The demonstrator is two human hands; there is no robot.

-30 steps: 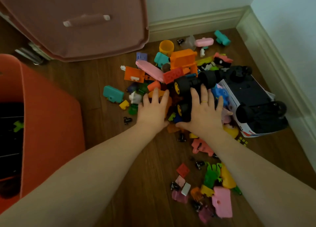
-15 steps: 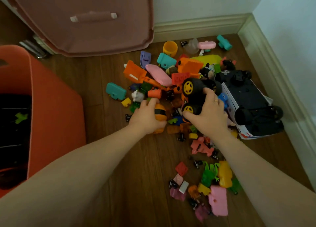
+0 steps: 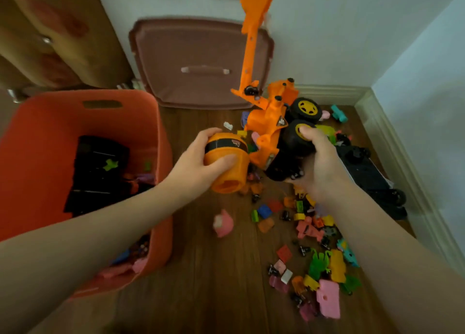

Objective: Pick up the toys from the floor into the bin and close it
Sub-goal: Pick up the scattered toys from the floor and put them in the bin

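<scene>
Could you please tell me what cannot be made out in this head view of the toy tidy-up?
- Orange truck: boom tip cut off by the top edge.
- Orange bin: near side hidden by the left forearm.
- Pink toy: motion-blurred, shape unclear.
- Black vehicle: partly behind the right hand.

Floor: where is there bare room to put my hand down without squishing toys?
Bare floor lies between the orange bin and the small toys, apart from one pink piece. Toward the right wall it is crowded, with the black toy car.
</scene>
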